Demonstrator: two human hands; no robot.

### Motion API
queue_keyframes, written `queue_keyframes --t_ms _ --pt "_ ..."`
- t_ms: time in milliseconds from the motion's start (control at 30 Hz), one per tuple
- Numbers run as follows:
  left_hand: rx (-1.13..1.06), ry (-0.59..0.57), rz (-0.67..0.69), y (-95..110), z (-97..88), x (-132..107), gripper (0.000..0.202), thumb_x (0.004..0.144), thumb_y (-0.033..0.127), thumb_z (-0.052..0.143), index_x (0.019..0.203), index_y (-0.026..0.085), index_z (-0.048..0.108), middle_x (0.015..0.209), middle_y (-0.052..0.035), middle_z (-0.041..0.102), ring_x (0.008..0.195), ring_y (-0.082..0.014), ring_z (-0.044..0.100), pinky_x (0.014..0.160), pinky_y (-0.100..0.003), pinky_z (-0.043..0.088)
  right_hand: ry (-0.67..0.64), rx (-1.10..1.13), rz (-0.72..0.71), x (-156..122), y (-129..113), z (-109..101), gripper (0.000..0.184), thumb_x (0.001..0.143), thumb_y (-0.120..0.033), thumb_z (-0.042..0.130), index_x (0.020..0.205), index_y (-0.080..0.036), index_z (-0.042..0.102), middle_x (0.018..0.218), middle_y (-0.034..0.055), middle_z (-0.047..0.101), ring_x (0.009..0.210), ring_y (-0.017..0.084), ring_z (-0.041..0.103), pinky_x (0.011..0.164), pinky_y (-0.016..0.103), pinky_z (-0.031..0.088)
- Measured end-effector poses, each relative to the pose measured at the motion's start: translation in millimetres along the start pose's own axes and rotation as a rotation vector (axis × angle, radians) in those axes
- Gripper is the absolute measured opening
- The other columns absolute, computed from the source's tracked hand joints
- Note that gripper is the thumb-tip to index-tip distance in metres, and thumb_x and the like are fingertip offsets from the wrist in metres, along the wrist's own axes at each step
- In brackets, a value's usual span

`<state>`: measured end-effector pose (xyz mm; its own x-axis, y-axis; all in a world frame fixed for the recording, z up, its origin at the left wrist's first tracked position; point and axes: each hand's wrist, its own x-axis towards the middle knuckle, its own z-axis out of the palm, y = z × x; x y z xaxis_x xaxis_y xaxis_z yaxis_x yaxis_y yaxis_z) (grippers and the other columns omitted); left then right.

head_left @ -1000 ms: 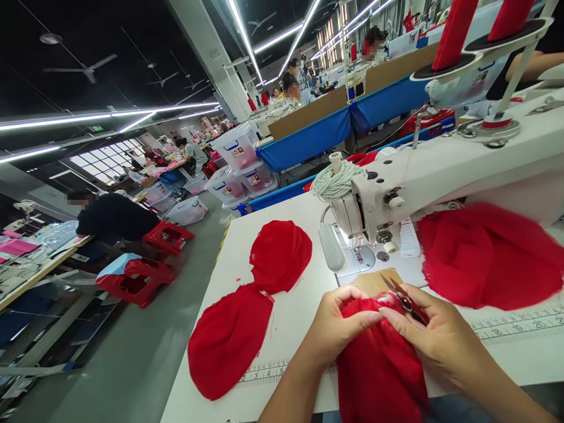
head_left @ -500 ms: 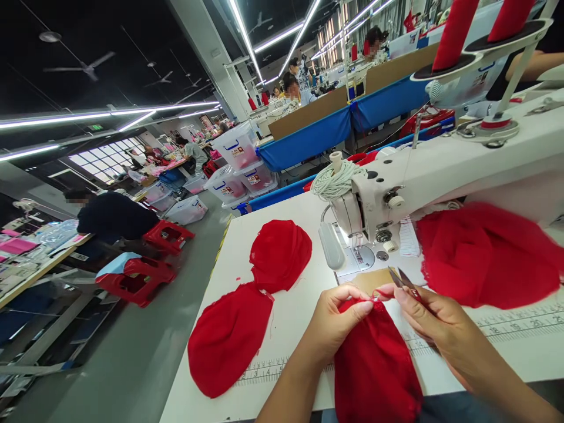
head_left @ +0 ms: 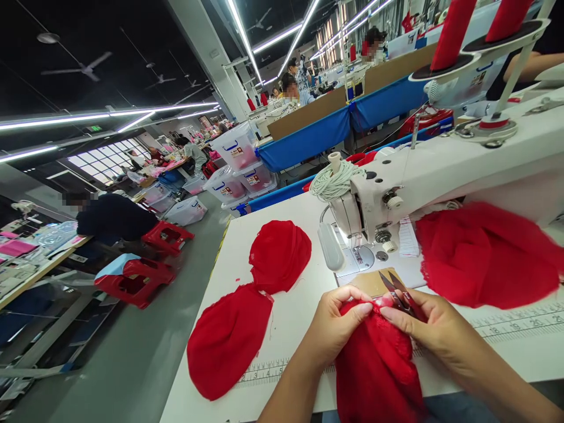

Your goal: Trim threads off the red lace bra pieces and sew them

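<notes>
Plastic bins: labels too small to read. Table ruler: "3, 4, 5"; rightward, "19, 20". Left hand: pinching red fabric piece, below sewing machine's needle, lower end cut off. Right hand: pinching same edge, closer than half-second ago; gripping thread snips, handles partly hidden.

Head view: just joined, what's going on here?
A person is working on a red cloth at a sewing machine. The left hand pinches the cloth's top edge. The right hand holds small snips, blades apart and pointing away from the person, with thumb and fingertip at the same edge. The cloth hangs down over the near side of the table. Two more red pieces lie to the left, another to the right.
</notes>
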<state>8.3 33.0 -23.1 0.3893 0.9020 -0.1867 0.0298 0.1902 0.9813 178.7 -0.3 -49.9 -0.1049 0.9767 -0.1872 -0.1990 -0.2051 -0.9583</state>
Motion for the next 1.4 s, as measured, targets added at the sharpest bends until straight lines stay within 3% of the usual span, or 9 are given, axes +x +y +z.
queue_keyframes --t_ms 133,267,400,500,667,800,933,1233,1400 --pt "-0.019 -0.006 -0.021 -1.1 -0.1 0.5 0.031 0.073 0.044 0.076 0.073 0.016 0.062 0.073 -0.0002 0.060 0.070 -0.0135 0.050 0.069 -0.025 0.038 0.115 0.135 0.009 -1.3 -0.1 1.9 0.034 0.071 -0.052 0.079 0.083 -0.021 0.069 0.070 -0.0002 0.061 0.067 0.016 0.058 0.066 0.028 0.052" --pt "-0.006 -0.004 0.006 -1.9 -0.5 0.4 0.029 0.075 0.042 0.075 0.075 0.016 0.063 0.073 0.0004 0.059 0.071 -0.0134 0.050 0.070 -0.025 0.038 0.055 0.150 0.117 -3.0 -5.6 2.7 0.042 0.076 -0.061 0.071 0.081 -0.019 0.068 0.048 -0.0109 0.028 0.042 0.007 0.024 0.038 0.018 0.026" --pt "0.012 -0.011 0.022 -1.1 -0.7 0.0 0.027 0.077 0.041 0.074 0.075 0.016 0.064 0.075 0.0001 0.061 0.073 -0.0138 0.052 0.072 -0.025 0.039 0.049 0.065 0.058 -2.5 -10.5 5.0 0.038 0.072 -0.057 0.074 0.077 -0.020 0.073 0.060 -0.0007 0.061 0.062 0.016 0.058 0.059 0.026 0.050" --pt "-0.015 -0.024 -0.007 -0.9 -0.1 0.0 0.029 0.074 0.042 0.076 0.075 0.015 0.065 0.076 -0.0005 0.063 0.073 -0.0142 0.054 0.071 -0.025 0.040 0.042 -0.074 -0.041 0.1 -4.6 2.5 0.035 0.071 -0.054 0.075 0.079 -0.020 0.075 0.077 0.0050 0.072 0.080 0.027 0.066 0.073 0.035 0.055" --pt "-0.018 -0.007 0.004 -1.6 0.6 0.5 0.029 0.072 0.041 0.078 0.072 0.015 0.064 0.073 -0.0013 0.063 0.071 -0.0146 0.054 0.071 -0.026 0.041 0.068 -0.220 -0.127 3.0 5.7 -3.7 0.031 0.077 -0.052 0.070 0.081 -0.021 0.071 0.080 0.0049 0.071 0.080 0.025 0.066 0.076 0.035 0.055" --pt "0.036 0.005 0.037 1.0 0.3 0.3 0.022 0.074 0.035 0.074 0.072 0.015 0.064 0.074 -0.0014 0.063 0.073 -0.0152 0.054 0.072 -0.026 0.041 -0.014 -0.124 -0.026 3.5 -2.9 -3.1 0.039 0.070 -0.052 0.076 0.094 -0.021 0.075 0.082 0.0053 0.073 0.081 0.026 0.068 0.073 0.034 0.055" --pt "0.077 -0.011 0.088 2.6 0.8 -0.7 0.015 0.077 0.030 0.071 0.073 0.016 0.066 0.076 -0.0018 0.063 0.076 -0.0161 0.055 0.075 -0.027 0.041 -0.092 -0.104 0.019 3.3 -9.2 -3.6 0.037 0.072 -0.054 0.074 0.083 -0.019 0.077 0.079 0.0058 0.073 0.077 0.026 0.066 0.069 0.033 0.054" --pt "0.029 0.015 0.103 -2.5 1.3 1.7 0.028 0.074 0.038 0.074 0.065 0.016 0.059 0.070 0.0005 0.056 0.070 -0.0142 0.049 0.069 -0.026 0.037 0.211 -0.119 -0.277 -5.2 4.8 8.1 0.028 0.082 -0.041 0.069 0.063 -0.022 0.058 0.062 -0.0035 0.048 0.057 0.014 0.043 0.052 0.024 0.040" --pt "-0.096 0.006 0.011 -5.3 0.0 1.3 0.032 0.071 0.041 0.078 0.067 0.015 0.059 0.069 0.0018 0.055 0.068 -0.0119 0.047 0.067 -0.024 0.036 0.216 0.002 -0.217 -4.7 7.1 13.8 0.022 0.075 -0.041 0.075 0.068 -0.022 0.066 0.067 -0.0008 0.061 0.064 0.017 0.058 0.061 0.026 0.051"
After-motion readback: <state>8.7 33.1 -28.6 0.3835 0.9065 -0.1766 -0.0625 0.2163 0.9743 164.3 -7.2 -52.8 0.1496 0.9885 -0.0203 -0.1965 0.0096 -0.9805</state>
